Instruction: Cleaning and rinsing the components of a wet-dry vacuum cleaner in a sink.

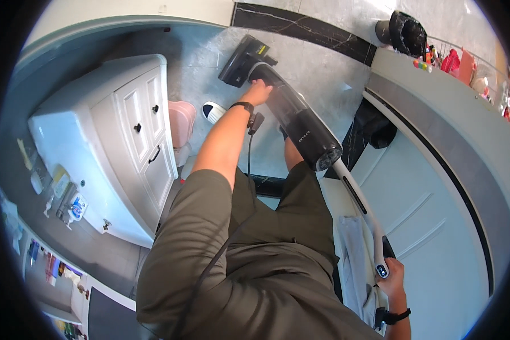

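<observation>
A Dreame upright floor cleaner (308, 131) stands tilted across the view, its black floor head (248, 61) on the grey tiles at the top. My left hand (261, 92) grips the lower body beside the clear tank, just above the floor head; its fingertips are partly hidden. At the lower right, my right hand (392, 276) is closed around the handle at the end of the long white tube (359, 195). Each wrist wears a black band. By my left wrist hangs a small dark device (256, 123) with a cable running down past my arm.
A white vanity cabinet (131, 127) with a basin stands at left, a pink basin (181, 123) beside it. A white shoe (213, 111) is near my left forearm. To the right are a pale door panel (429, 221), a black bag (376, 125) and a ledge (433, 80) with bottles.
</observation>
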Motion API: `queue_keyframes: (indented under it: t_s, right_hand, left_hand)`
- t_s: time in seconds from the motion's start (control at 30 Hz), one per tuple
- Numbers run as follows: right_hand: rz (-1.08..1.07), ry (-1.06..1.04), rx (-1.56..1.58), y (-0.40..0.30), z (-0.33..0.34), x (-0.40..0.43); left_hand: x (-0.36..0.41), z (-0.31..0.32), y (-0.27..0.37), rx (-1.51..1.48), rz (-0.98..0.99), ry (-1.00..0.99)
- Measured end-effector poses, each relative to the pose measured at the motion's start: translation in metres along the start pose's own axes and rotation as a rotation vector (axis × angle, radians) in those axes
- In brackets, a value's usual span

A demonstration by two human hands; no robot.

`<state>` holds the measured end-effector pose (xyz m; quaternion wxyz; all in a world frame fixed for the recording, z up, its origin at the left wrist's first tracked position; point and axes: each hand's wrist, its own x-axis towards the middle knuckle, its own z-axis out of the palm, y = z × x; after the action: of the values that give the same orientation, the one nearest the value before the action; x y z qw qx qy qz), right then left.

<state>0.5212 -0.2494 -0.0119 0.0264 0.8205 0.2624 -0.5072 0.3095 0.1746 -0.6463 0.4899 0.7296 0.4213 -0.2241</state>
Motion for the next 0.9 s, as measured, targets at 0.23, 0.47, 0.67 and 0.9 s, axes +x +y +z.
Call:
queue_keyframes:
  t_s: [0.23, 0.47, 0.67, 0.9]
  right_hand:
    - [-0.106, 0.012, -0.035, -0.016, -0.05, 0.016]
    - [-0.388, 0.014, -0.238, -0.146, -0.14, 0.038]
    - [-0.818, -0.11, -0.553, -0.323, -0.155, 0.06]
    - [-0.917, -0.108, -0.744, -0.418, -0.068, 0.035]
  left_hand:
    - [-0.198, -0.153, -0.038, 0.126, -0.067, -0.041]
    - [-0.516, -0.137, -0.108, -0.005, -0.509, 0.305]
    - [-0.639, 0.034, -0.076, -0.358, -0.71, 0.482]
    - [-0.673, 0.187, 0.001, -0.705, -0.696, 0.436]
